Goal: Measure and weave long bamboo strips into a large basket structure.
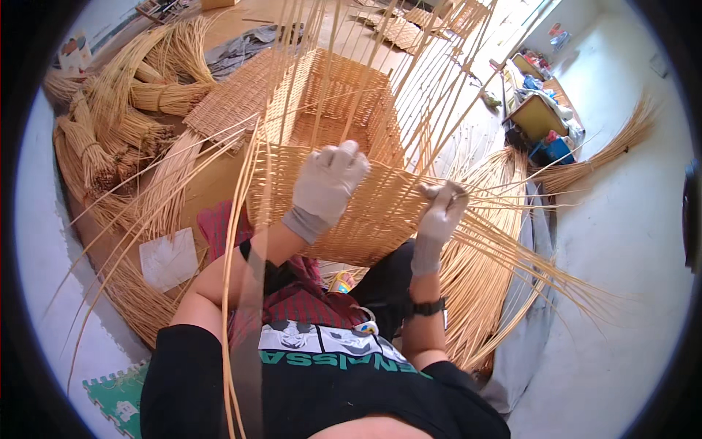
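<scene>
A square wicker basket stands tilted in front of me, its near wall facing me and long upright canes rising from its rim. My left hand, in a pale glove with a grey cuff, has its fingers curled over the middle of the near rim, beside an upright cane. At the basket's right corner, my gloved right hand is closed on the rim, where many loose canes fan out to the right. Its fingertips partly hide what lies between them.
Bundles of cane are heaped at the left, beside a flat woven panel. A large sheaf of cane lies at my right. A yellowish cabinet and a blue container stand near the right wall. Long canes jut out at the left.
</scene>
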Demonstrator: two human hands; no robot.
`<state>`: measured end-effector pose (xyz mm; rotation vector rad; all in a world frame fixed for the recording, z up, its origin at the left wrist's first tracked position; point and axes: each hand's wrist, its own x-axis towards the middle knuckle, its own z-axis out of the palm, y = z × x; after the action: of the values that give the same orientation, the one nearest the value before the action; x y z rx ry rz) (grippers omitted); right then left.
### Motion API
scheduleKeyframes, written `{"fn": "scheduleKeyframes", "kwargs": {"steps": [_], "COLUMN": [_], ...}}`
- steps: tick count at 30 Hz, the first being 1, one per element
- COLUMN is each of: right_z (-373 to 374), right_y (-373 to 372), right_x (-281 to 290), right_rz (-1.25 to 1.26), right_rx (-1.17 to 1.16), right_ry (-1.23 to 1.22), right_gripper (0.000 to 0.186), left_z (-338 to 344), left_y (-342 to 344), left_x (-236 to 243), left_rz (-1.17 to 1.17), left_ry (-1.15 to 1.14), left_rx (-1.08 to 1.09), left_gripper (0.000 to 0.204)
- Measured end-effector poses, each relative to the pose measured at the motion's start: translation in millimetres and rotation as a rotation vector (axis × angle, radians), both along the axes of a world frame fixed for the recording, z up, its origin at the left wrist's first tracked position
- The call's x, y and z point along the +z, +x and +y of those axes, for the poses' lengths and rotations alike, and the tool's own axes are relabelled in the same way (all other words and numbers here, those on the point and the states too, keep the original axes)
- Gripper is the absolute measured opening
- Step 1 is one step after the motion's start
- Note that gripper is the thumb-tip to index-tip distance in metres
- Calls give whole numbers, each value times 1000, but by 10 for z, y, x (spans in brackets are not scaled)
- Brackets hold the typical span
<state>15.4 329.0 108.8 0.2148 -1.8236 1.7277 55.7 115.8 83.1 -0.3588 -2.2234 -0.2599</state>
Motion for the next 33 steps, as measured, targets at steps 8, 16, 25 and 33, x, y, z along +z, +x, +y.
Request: {"fn": "scheduleKeyframes", "kwargs": {"steps": [8, 16, 25, 33], "right_z": [22, 796, 396, 586], "right_y": [-625, 784, 101, -135], "right_x": [392, -1041, -1342, -1422], "right_rz": [162, -414, -527, -657], "right_rx": [19, -48, -294, -220], "right_ry": [343, -127, 681, 632], "right_gripper": [36, 30, 61, 66], "left_z": [844, 544, -1095, -1058], "left_y": [-162, -35, 508, 550], "left_x": [-23, -145, -972, -675], "left_rz": [-209, -250, -197, -187], "left_ry": [-38, 371, 1425, 1109], "left_rx": [157, -281, 116, 258], "left_gripper": [68, 53, 50, 57]}}
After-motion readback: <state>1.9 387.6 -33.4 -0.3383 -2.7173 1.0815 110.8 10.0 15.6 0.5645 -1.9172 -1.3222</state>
